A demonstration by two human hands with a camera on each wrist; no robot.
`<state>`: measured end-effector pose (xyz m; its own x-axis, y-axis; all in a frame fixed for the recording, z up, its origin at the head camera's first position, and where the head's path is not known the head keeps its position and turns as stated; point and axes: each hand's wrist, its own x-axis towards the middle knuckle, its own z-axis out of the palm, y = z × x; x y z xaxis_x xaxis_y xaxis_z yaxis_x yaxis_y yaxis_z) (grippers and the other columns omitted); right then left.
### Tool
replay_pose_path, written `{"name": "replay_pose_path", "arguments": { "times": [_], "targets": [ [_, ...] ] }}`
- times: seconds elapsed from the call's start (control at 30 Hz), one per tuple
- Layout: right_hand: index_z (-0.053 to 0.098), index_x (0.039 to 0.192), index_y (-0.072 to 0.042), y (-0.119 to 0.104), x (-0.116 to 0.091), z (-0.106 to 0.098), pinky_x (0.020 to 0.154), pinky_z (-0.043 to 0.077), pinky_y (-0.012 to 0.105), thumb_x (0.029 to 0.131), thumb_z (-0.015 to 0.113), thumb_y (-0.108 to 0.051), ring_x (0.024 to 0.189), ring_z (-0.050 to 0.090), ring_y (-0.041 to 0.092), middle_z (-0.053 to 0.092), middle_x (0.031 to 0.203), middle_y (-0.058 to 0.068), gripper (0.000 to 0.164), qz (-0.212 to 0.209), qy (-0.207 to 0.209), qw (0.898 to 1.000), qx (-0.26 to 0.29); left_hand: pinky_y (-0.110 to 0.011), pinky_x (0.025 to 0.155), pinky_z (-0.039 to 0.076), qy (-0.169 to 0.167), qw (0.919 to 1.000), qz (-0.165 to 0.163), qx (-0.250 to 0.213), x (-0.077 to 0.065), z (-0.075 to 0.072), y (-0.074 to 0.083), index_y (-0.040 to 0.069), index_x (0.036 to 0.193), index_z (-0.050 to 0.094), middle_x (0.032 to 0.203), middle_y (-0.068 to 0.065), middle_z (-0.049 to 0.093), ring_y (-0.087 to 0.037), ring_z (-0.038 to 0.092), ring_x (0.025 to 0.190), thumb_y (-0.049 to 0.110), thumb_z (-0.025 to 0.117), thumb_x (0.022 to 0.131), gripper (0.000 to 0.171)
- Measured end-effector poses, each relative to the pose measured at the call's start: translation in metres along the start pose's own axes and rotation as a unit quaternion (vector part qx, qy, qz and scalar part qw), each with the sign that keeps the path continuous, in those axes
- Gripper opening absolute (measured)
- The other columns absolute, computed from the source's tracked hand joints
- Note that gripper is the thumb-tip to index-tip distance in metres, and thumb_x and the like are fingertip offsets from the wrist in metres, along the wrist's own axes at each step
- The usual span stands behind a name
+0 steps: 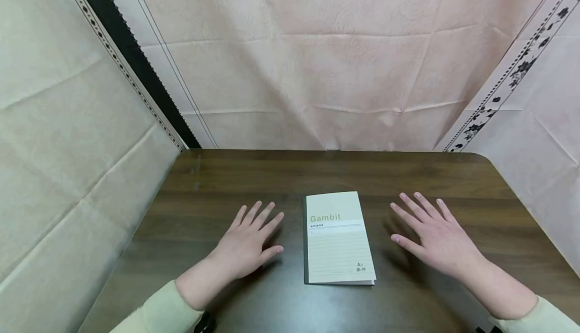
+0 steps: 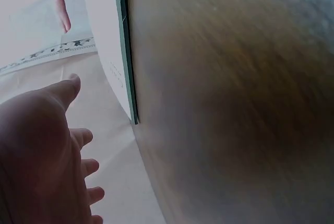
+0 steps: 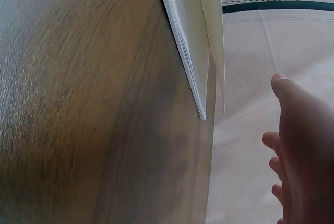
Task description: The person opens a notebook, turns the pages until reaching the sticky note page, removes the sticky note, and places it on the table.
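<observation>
A pale green notebook (image 1: 340,252) with a dark green spine lies on the table between my two hands, its printed front facing up. Its cover stands slightly lifted along the right side, and the right wrist view shows the page edges (image 3: 185,51) beneath the raised cover. To the left of the notebook, my left hand (image 1: 246,245) hovers over the table with fingers straight and spread. My right hand (image 1: 437,237) is held the same way on the other side, palm down and apart from the notebook. Neither hand holds anything.
The dark wooden table (image 1: 217,182) has a rounded far right corner. Pale cloth (image 1: 317,71) hangs behind its far edge, and more cloth hangs along both sides. A black strip (image 1: 145,66) runs down the cloth at the left.
</observation>
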<state>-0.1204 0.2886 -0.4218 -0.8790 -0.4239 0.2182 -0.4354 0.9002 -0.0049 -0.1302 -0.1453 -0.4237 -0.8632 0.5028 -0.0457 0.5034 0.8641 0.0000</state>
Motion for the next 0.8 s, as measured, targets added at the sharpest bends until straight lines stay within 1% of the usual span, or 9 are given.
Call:
{"name": "replay_pose_path", "arguments": {
  "times": [0.1,0.2,0.3,0.43,0.53,0.7,0.8],
  "targets": [
    [0.038,0.154,-0.026,0.000,0.000,0.001,0.119,-0.010,0.048,0.095,0.051,-0.062,0.152,0.011,0.026,0.026,0.163,0.003,0.071,0.001,-0.003,1.000,0.002,-0.054,0.119,0.008,-0.009,0.9996,0.003,-0.026,0.003,0.003,0.001,0.029,0.158,0.026,0.165,-0.002,0.016,-0.030,0.012,0.151,0.067,0.042,0.096,0.074],
    [0.038,0.154,-0.026,-0.002,0.001,0.002,0.119,-0.010,0.047,0.095,0.050,-0.063,0.151,0.013,0.027,0.027,0.162,0.002,0.070,0.003,-0.009,1.000,0.006,-0.056,0.119,0.009,-0.026,0.9982,0.002,-0.054,0.007,0.006,0.003,0.028,0.158,0.027,0.165,-0.003,0.016,-0.031,0.012,0.151,0.066,0.042,0.096,0.073],
    [0.038,0.154,-0.026,-0.005,0.001,0.004,0.119,-0.009,0.047,0.095,0.050,-0.063,0.151,0.016,0.029,0.027,0.162,0.002,0.070,0.004,-0.020,1.000,0.014,-0.059,0.117,0.010,-0.052,0.9950,-0.007,-0.085,0.011,0.009,0.006,0.029,0.158,0.026,0.165,-0.002,0.016,-0.032,0.011,0.151,0.065,0.043,0.097,0.073],
    [0.040,0.153,-0.025,-0.010,0.002,0.007,0.119,-0.006,0.050,0.095,0.051,-0.062,0.149,0.021,0.032,0.029,0.161,0.002,0.070,0.005,-0.034,0.999,0.029,-0.063,0.115,0.012,-0.079,0.9898,-0.016,-0.117,0.019,0.012,0.012,0.029,0.158,0.025,0.165,-0.002,0.015,-0.033,0.011,0.151,0.066,0.042,0.097,0.074],
    [0.043,0.151,-0.024,-0.015,0.003,0.010,0.119,0.000,0.054,0.095,0.051,-0.062,0.148,0.024,0.033,0.031,0.161,0.003,0.069,0.009,-0.046,0.998,0.042,-0.065,0.114,0.013,-0.088,0.9882,-0.020,-0.124,0.024,0.013,0.018,0.028,0.158,0.024,0.165,-0.002,0.015,-0.033,0.011,0.151,0.066,0.042,0.096,0.075],
    [0.046,0.150,-0.024,-0.022,0.006,0.017,0.116,0.011,0.059,0.096,0.047,-0.063,0.147,0.026,0.034,0.036,0.158,0.004,0.067,0.008,-0.067,0.996,0.057,-0.066,0.114,0.013,-0.108,0.9869,-0.029,-0.116,0.033,0.013,0.028,0.030,0.159,0.022,0.166,-0.001,0.014,-0.033,0.010,0.151,0.067,0.042,0.095,0.076],
    [0.048,0.149,-0.023,-0.026,0.006,0.022,0.114,0.015,0.060,0.096,0.046,-0.064,0.146,0.027,0.034,0.038,0.157,0.004,0.067,0.004,-0.073,0.995,0.061,-0.066,0.114,0.012,-0.120,0.9864,-0.027,-0.109,0.038,0.015,0.033,0.031,0.159,0.021,0.166,0.000,0.013,-0.032,0.009,0.151,0.069,0.042,0.095,0.077]
  ]
}}
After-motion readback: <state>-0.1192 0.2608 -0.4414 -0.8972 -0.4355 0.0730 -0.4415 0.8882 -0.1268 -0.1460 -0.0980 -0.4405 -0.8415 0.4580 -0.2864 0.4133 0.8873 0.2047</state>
